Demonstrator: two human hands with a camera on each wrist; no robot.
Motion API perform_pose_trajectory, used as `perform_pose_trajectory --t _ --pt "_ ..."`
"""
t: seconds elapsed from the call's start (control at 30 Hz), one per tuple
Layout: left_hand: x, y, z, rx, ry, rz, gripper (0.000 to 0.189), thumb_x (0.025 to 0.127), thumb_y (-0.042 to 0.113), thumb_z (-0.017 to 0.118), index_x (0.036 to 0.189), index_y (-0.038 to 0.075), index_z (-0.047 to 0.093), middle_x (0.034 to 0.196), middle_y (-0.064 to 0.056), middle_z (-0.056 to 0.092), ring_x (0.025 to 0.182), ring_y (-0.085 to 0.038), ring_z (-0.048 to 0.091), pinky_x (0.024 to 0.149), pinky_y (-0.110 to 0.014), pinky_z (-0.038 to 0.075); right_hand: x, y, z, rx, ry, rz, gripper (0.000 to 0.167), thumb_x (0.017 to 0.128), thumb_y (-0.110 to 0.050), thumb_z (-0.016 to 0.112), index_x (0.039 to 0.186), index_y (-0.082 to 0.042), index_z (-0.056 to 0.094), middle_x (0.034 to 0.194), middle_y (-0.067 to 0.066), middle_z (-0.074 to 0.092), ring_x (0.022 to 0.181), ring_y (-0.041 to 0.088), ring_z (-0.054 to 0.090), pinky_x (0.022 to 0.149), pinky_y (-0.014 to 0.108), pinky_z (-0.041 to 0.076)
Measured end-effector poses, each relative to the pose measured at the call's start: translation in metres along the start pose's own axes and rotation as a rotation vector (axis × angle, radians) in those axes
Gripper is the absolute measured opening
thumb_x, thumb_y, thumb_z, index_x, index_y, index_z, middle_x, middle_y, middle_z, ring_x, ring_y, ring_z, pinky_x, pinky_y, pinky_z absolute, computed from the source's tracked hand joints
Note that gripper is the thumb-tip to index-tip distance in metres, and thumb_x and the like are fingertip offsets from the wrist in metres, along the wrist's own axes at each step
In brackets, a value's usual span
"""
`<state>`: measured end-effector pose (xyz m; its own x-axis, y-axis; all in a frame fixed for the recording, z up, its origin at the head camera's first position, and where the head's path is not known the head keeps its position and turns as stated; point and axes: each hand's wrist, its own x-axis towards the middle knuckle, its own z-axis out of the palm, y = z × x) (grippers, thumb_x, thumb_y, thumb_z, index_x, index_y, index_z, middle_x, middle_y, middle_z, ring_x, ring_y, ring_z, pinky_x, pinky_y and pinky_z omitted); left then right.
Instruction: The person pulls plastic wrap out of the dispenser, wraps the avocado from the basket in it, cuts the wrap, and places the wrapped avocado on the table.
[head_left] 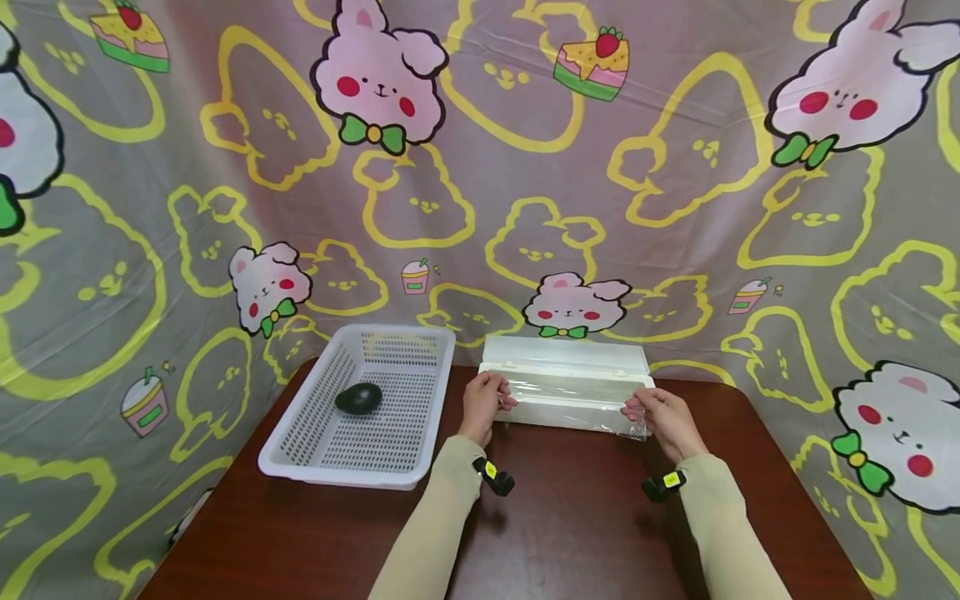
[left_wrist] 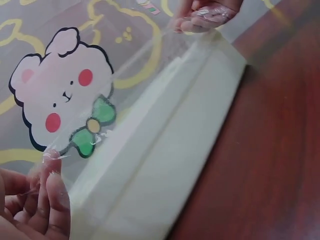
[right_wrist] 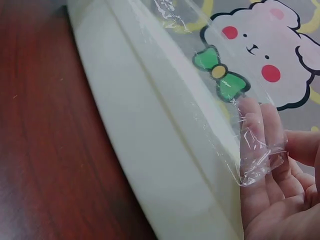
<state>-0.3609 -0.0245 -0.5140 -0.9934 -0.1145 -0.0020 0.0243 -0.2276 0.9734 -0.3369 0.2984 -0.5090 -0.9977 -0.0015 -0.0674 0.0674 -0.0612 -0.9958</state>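
Observation:
A sheet of clear plastic wrap (head_left: 562, 392) is stretched between both hands, in front of and above a long white box (head_left: 555, 414). My left hand (head_left: 483, 407) pinches the sheet's left end between thumb and fingers, near the box's left end. At the right end, my right hand (head_left: 669, 419) pinches the other corner; in the right wrist view crinkled film (right_wrist: 257, 150) lies over its fingers. The box's lid (head_left: 566, 354) stands raised at the back. Whether the film is still joined to a roll inside cannot be made out.
Left of the box, a white plastic basket (head_left: 431, 400) with perforated walls stands on the dark red-brown table (head_left: 570, 517). A dark green avocado (head_left: 358, 399) lies inside it. A patterned cloth (head_left: 465, 167) hangs behind the table and at both sides.

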Motion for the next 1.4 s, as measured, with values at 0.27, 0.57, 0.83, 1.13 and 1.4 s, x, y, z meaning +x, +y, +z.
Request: perform_pose_trajectory --t 0.27,0.57,0.83,1.13,1.4 --pt "0.012 0.013 0.008 -0.024 0.031 -0.014 0.026 0.105 0.009 0.049 0.086 -0.004 0.061 0.07 -0.002 0.058 0.055 -0.011 0.065 0.052 -0.02 0.054 0.013 -0.007 0.007 0.107 0.032 0.017 0.02 0.11 -0.016 0.049 0.111 0.003 0.057 0.08 -0.005 0.07 0.078 0.006 0.075 0.075 0.021 0.061" --pt "0.018 0.028 0.014 -0.034 0.026 0.001 0.026 0.106 0.009 0.048 0.09 -0.008 0.06 0.071 -0.003 0.058 0.055 -0.011 0.065 0.052 -0.019 0.053 0.017 -0.023 0.01 0.114 0.043 0.024 0.02 0.111 -0.019 0.049 0.11 -0.002 0.057 0.083 -0.007 0.067 0.08 0.005 0.074 0.075 0.019 0.059" --pt "0.019 0.047 0.018 -0.03 0.001 0.03 0.027 0.108 0.013 0.049 0.091 -0.003 0.063 0.073 -0.003 0.059 0.056 -0.011 0.066 0.054 -0.021 0.055 0.016 -0.042 0.011 0.156 0.057 -0.019 0.017 0.11 -0.02 0.051 0.106 -0.006 0.059 0.082 -0.007 0.068 0.076 0.005 0.072 0.073 0.02 0.06" --pt "0.015 0.068 0.021 -0.065 -0.05 0.074 0.026 0.109 0.014 0.05 0.095 -0.005 0.061 0.074 -0.002 0.059 0.055 -0.01 0.065 0.053 -0.02 0.053 0.008 -0.063 0.012 0.243 0.043 -0.104 0.018 0.109 -0.019 0.051 0.098 -0.011 0.063 0.082 -0.004 0.068 0.075 0.008 0.073 0.072 0.019 0.059" --pt "0.004 0.087 0.02 -0.047 -0.081 0.109 0.028 0.11 0.018 0.049 0.098 -0.004 0.062 0.075 -0.001 0.06 0.055 -0.01 0.066 0.053 -0.021 0.054 -0.005 -0.079 0.015 0.256 0.029 -0.149 0.017 0.108 -0.019 0.053 0.101 -0.01 0.065 0.083 -0.003 0.068 0.073 0.009 0.073 0.071 0.021 0.06"
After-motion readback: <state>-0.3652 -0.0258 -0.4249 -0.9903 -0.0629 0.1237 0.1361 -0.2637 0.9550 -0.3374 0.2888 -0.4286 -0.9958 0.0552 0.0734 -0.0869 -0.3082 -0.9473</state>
